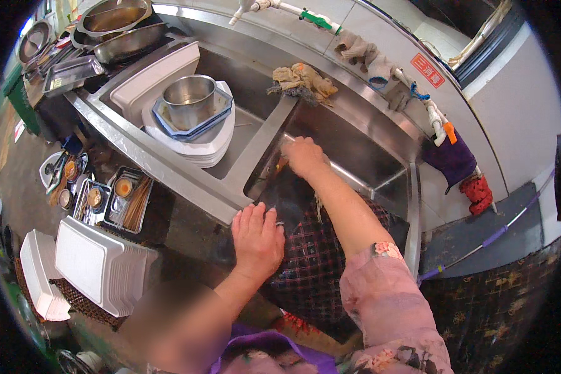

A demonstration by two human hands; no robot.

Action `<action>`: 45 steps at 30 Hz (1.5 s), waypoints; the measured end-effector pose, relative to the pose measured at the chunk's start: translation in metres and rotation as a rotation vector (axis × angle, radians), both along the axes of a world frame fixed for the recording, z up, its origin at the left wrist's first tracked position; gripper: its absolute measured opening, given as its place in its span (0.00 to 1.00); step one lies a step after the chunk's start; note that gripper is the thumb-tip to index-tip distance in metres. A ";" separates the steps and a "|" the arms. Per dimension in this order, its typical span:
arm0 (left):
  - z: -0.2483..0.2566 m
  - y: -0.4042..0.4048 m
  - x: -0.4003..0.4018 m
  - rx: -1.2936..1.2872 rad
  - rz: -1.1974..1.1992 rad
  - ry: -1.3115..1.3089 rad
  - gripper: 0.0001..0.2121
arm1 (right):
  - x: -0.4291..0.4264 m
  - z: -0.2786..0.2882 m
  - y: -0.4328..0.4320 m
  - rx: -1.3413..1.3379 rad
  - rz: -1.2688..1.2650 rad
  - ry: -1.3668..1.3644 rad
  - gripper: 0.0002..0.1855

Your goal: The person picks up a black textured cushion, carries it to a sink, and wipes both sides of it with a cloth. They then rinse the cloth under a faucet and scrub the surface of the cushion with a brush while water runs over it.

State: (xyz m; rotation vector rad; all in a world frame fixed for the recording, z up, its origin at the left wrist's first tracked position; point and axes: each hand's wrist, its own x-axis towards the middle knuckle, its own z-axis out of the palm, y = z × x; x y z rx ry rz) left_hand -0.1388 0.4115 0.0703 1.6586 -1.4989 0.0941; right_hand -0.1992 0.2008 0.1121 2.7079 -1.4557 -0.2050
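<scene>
My left hand (258, 240) rests on the front rim of the stainless steel sink (191, 194), fingers extended, a ring on one finger. Down in the right basin (350, 135) is my right hand (304, 156), its fingers bent and slightly blurred. Whether it grips anything is hidden by the hand itself. A small orange bit shows beside its fingers. In the left basin stands a stack of white plates (208, 156), topped by blue-rimmed octagonal plates (222, 110) and a steel pot (189, 100). A white tray (154, 82) leans against that basin's side.
Crumpled rags (304, 82) lie at the divider's back end. A water pipe (285, 7) with a green-handled valve (319, 19) and gloves (362, 53) runs along the wall. Steel pans (121, 32) sit at far left. Below stand stacked white trays (98, 266) and skewers (138, 201).
</scene>
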 end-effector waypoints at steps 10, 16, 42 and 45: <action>-0.001 -0.002 -0.002 0.015 -0.035 -0.017 0.17 | -0.104 -0.019 -0.036 0.314 -0.382 0.099 0.18; -0.008 -0.002 0.006 0.016 0.002 -0.073 0.15 | -0.191 0.019 0.001 0.280 -0.615 0.141 0.18; -0.003 -0.004 0.000 0.173 0.005 -0.238 0.14 | -0.304 -0.027 0.259 -0.614 -0.685 -0.531 0.17; 0.008 -0.015 0.006 0.327 -0.059 -0.235 0.14 | -0.302 -0.024 0.246 -0.630 -0.708 -0.435 0.11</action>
